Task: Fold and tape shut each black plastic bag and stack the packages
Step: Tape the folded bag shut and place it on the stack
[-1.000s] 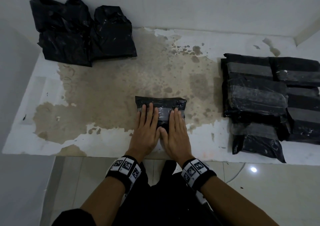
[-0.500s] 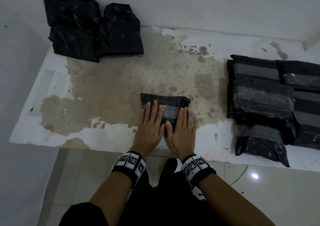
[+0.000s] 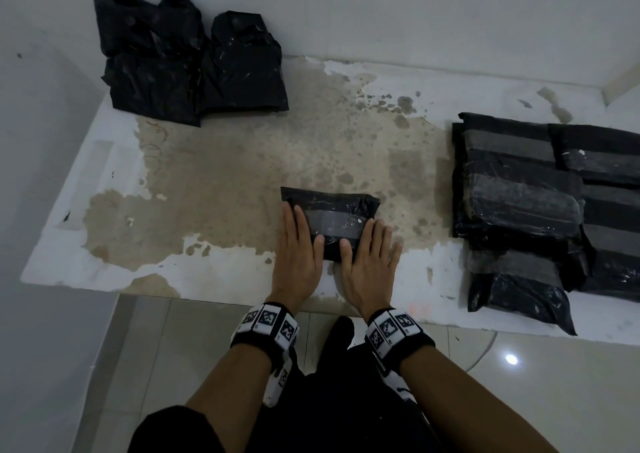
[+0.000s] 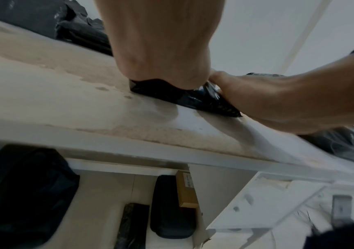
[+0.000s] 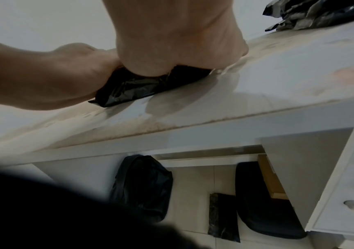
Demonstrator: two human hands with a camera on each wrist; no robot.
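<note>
Black plastic package (image 3: 329,222): folded bag with a grey tape strip across its top, lies near the front-centre of the worktop (image 3: 214,175), on the line where the brown worn patch meets the white paint.
Your left hand (image 3: 298,255): flat, palm down, fingers straight and together, pressing the package's left end; thumb tip sits on the package's near edge. Nothing is gripped.
Your right hand (image 3: 370,262): flat, palm down, fingers straight and slightly spread, covering the package's right end, little-finger side on the bare worktop; thumb tip on the near edge just beside your left thumb. Nothing is gripped.
Left wrist view: heel of your left hand (image 4: 161,50) bears down on the package (image 4: 193,99), right hand (image 4: 289,101) touching the same package from the side.
Right wrist view: heel of your right hand (image 5: 178,42) on the package (image 5: 133,87), left hand (image 5: 54,75) against its other end.
Untaped bags (image 3: 187,68): crumpled black heap at the back-left corner, against the wall, well apart from your hands.
Taped stack (image 3: 540,206): finished packages with grey tape bands, overlapping on the right side of the worktop, near your right hand but not touching.
Under the worktop: dark bags and a brown box (image 4: 186,190) on the tiled floor, details blurred.
</note>
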